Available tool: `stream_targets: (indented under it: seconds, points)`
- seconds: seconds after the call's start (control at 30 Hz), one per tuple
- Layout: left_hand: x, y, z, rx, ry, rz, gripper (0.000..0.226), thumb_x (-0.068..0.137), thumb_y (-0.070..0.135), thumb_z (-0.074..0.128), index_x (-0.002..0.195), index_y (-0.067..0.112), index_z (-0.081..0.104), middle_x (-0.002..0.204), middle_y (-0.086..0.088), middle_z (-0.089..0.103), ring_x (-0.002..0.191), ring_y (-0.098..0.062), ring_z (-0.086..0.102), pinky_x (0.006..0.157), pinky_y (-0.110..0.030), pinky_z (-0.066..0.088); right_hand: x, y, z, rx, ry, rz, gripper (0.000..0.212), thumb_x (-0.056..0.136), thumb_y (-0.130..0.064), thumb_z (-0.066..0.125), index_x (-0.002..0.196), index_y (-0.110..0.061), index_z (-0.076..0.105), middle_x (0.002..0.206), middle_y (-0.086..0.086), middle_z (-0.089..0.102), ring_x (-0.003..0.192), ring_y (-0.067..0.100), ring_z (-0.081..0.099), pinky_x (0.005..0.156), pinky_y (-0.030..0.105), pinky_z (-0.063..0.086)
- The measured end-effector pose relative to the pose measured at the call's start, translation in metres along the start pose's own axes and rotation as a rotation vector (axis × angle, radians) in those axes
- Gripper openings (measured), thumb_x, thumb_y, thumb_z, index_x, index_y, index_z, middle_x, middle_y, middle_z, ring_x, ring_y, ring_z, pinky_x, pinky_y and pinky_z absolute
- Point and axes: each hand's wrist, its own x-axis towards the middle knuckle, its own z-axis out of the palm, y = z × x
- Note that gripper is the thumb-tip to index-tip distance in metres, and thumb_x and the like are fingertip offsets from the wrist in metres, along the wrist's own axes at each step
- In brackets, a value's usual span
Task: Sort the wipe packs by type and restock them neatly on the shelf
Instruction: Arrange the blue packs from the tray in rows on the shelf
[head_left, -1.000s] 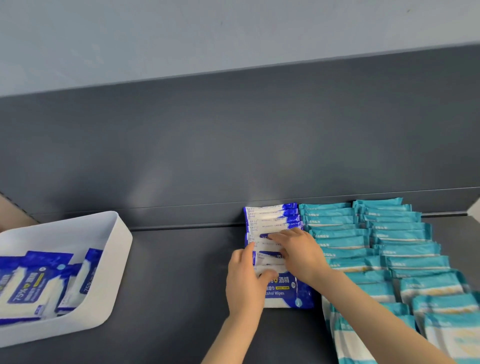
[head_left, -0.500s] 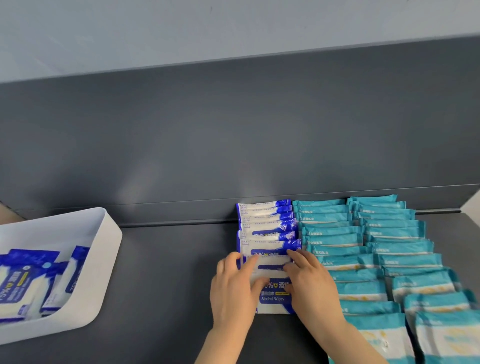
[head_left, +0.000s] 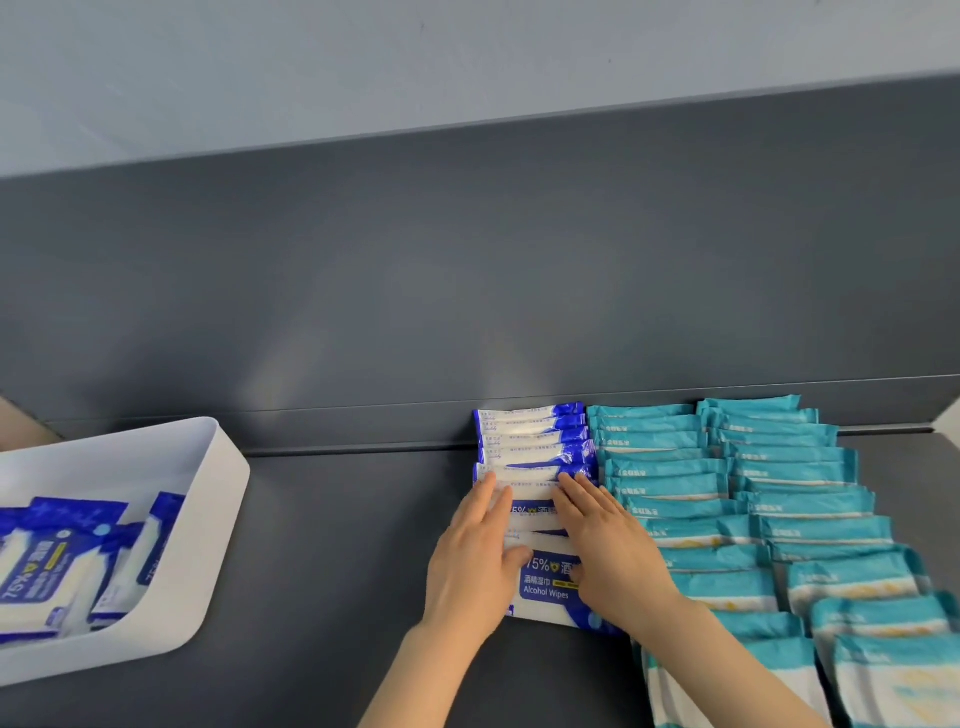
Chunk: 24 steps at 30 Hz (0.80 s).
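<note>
A row of blue-and-white alcohol wipe packs (head_left: 530, 441) runs from the shelf's back wall toward me, overlapping like tiles. My left hand (head_left: 475, 561) lies flat on the left side of the nearest packs, fingers straight. My right hand (head_left: 608, 545) presses flat on their right side. The front pack (head_left: 548, 584) shows its "Alcohol Wipes" label between my hands. Two rows of teal wipe packs (head_left: 753, 499) lie right beside the blue row.
A white bin (head_left: 208, 519) at the left holds several more blue alcohol wipe packs (head_left: 57, 566). The dark grey shelf surface (head_left: 337, 571) stretches between the bin and the blue row. A grey back wall (head_left: 467, 286) rises behind the packs.
Both hands slid from gripping the packs' edges to lying flat on top of the near end of the blue row. The camera view shifted slightly.
</note>
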Motion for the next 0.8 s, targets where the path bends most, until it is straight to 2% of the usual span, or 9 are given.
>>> stream_targets:
  seconds: [0.13, 0.2, 0.3, 0.43, 0.6, 0.67, 0.8]
  points:
    - [-0.016, -0.008, -0.002, -0.053, 0.068, -0.075, 0.049, 0.093, 0.047, 0.051, 0.140, 0.037, 0.039, 0.149, 0.022, 0.028, 0.132, 0.003, 0.029, 0.094, -0.018, 0.046, -0.008, 0.004, 0.002, 0.057, 0.055, 0.019, 0.068, 0.091, -0.020, 0.057, 0.149, -0.024, 0.021, 0.159, -0.004, 0.006, 0.146, 0.016, 0.004, 0.117, 0.028, 0.011]
    - [-0.021, -0.010, -0.002, -0.092, 0.048, -0.091, 0.048, 0.093, 0.048, 0.051, 0.138, 0.037, 0.042, 0.145, 0.022, 0.034, 0.126, 0.002, 0.037, 0.091, -0.016, 0.047, -0.010, 0.001, 0.001, 0.066, 0.041, 0.027, 0.064, 0.091, -0.020, 0.056, 0.147, -0.025, 0.026, 0.159, -0.004, 0.009, 0.146, 0.017, 0.005, 0.117, 0.030, 0.014]
    - [-0.023, -0.009, -0.007, -0.150, 0.035, -0.101, 0.049, 0.091, 0.048, 0.054, 0.137, 0.035, 0.042, 0.143, 0.021, 0.035, 0.121, 0.001, 0.045, 0.087, -0.014, 0.048, -0.010, -0.005, -0.003, 0.045, 0.021, 0.030, 0.065, 0.093, -0.021, 0.054, 0.148, -0.026, 0.021, 0.159, -0.005, 0.005, 0.146, 0.017, 0.004, 0.117, 0.030, 0.014]
    - [-0.022, -0.013, -0.026, -0.152, 0.116, -0.097, 0.048, 0.092, 0.047, 0.052, 0.138, 0.037, 0.041, 0.143, 0.022, 0.037, 0.125, 0.000, 0.044, 0.094, -0.016, 0.044, -0.002, -0.023, -0.011, 0.062, 0.033, -0.024, 0.064, 0.093, -0.025, 0.053, 0.148, -0.031, 0.021, 0.158, -0.010, 0.005, 0.146, 0.013, 0.005, 0.115, 0.029, 0.019]
    - [-0.032, -0.047, -0.073, -0.100, 0.226, -0.110, 0.036, 0.094, 0.042, 0.050, 0.130, 0.040, 0.051, 0.134, 0.026, 0.045, 0.119, 0.004, 0.046, 0.093, -0.016, 0.041, 0.021, -0.062, -0.020, 0.172, 0.067, -0.150, 0.054, 0.094, -0.026, 0.051, 0.144, -0.034, 0.032, 0.152, -0.018, 0.026, 0.139, 0.006, 0.024, 0.107, 0.020, 0.030]
    - [-0.042, -0.071, -0.096, -0.081, 0.263, -0.145, 0.033, 0.094, 0.041, 0.050, 0.127, 0.040, 0.053, 0.132, 0.026, 0.047, 0.116, 0.005, 0.048, 0.093, -0.017, 0.043, 0.033, -0.082, -0.022, 0.205, 0.068, -0.214, 0.053, 0.093, -0.025, 0.053, 0.143, -0.033, 0.036, 0.149, -0.017, 0.033, 0.137, 0.007, 0.029, 0.106, 0.019, 0.030]
    - [-0.070, -0.121, -0.146, -0.032, 0.371, -0.262, 0.030, 0.094, 0.039, 0.053, 0.124, 0.038, 0.056, 0.130, 0.022, 0.053, 0.112, 0.001, 0.054, 0.093, -0.019, 0.045, 0.060, -0.128, -0.026, 0.211, 0.059, -0.350, 0.052, 0.093, -0.026, 0.052, 0.141, -0.037, 0.036, 0.146, -0.023, 0.033, 0.136, 0.001, 0.029, 0.105, 0.013, 0.027]
